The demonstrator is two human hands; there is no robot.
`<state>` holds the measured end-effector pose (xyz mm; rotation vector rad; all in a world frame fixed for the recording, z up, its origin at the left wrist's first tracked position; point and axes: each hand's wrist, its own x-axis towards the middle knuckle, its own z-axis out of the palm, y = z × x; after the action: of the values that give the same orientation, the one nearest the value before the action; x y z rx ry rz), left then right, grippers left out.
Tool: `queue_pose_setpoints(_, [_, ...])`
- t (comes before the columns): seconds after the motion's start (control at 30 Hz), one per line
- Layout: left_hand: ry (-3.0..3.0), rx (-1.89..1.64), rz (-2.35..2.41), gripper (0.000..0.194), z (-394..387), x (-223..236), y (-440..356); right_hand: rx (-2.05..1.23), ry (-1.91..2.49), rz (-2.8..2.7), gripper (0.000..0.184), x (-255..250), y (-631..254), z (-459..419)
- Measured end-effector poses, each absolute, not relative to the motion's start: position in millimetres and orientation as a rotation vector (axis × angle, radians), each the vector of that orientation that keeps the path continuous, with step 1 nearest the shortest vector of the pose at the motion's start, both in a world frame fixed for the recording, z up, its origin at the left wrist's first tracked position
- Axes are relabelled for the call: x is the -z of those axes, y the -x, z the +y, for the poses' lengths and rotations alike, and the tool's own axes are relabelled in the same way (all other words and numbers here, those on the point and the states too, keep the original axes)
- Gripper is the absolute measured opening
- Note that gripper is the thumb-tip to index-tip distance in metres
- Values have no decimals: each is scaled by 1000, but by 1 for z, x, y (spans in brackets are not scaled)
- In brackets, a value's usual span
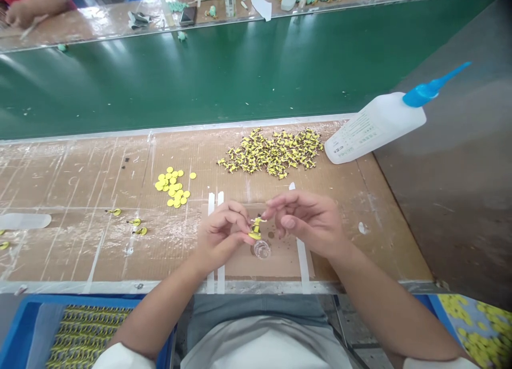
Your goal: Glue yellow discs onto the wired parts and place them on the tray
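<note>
My left hand (pixel 222 233) pinches a small yellow toy figure (pixel 256 223) by the yellow round base at its feet. The figure stands upright between thumb and fingers. My right hand (pixel 314 219) hovers just to its right, thumb and fingers apart; whether a fingertip touches the figure's arm I cannot tell. Directly below sits a small clear cup (pixel 263 250) on a taped-down cardboard sheet (pixel 276 267). Beyond my hands lies a heap of loose yellow figures (pixel 276 151). Flat yellow discs (pixel 173 187) are scattered to the left.
A white squeeze bottle with a blue nozzle (pixel 376 126) leans at right beside a grey panel (pixel 452 161). Several based figures (pixel 136 222) lie at left. A green belt (pixel 200 81) runs behind. Blue bins (pixel 24 326) flank my lap. Another person's hand (pixel 24 11) is at far left.
</note>
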<state>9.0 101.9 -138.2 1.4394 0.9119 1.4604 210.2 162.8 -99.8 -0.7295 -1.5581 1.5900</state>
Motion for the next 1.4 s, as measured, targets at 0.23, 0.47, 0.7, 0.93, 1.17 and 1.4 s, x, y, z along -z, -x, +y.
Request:
queue_pose_setpoints(0.23, [-1941,-1400,936,16,101,128,-9,-1761,795,-1644,19,103,-209,162])
queue_pose_setpoints(0.47, [-2185,-1414,948,14,101,132,-7,-1675,734,-1753,16,104,-211,164])
queue_pose_setpoints(0.7, [-2182,-1499,1012,31,99,127,-5,-1774,828,-1596,22,109,-207,164])
queue_pose_setpoints(0.93, [-1927,-1793,1470,21,79,135,11,-1534,1159,-1516,30,126,-200,177])
queue_pose_setpoints(1.17, [-1318,-1990,2148,8,15,167,33,-1166,1010,-1987,20,129,-173,184])
queue_pose_setpoints(1.4, [-976,-1966,2156,10,-6,174,50,-1071,782,-2454,11,105,-77,174])
